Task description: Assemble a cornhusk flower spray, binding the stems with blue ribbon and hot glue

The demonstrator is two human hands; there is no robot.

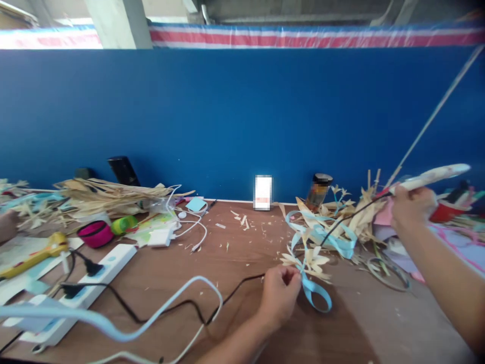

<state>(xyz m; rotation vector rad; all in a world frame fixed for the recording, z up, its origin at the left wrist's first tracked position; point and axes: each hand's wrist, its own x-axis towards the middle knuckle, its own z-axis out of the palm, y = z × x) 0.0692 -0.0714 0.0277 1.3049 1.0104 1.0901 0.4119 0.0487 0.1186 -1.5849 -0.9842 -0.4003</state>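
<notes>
My left hand (280, 293) is low in the middle, thumb and fingers pinched at a light blue ribbon (318, 296). Pale dried-husk flowers (316, 260) stand just above these fingertips, with blue loops around them. Raised at the right, my right hand (413, 205) is closed around a white corded tool (435, 177), its long end pointing right; its exact kind is unclear. A black cord (348, 217) runs from near this hand, behind the flowers, towards the left. Fingers of the right hand are partly hidden behind the tool.
A white power strip (109, 275) with black plugs and a yellow tool (34, 255) lie at left. Husk strips (113, 189) are heaped behind them. A lidded jar (319, 192) stands by the blue partition (227, 116). At right is a red container (450, 210). A light blue cable (125, 333) crosses the foreground.
</notes>
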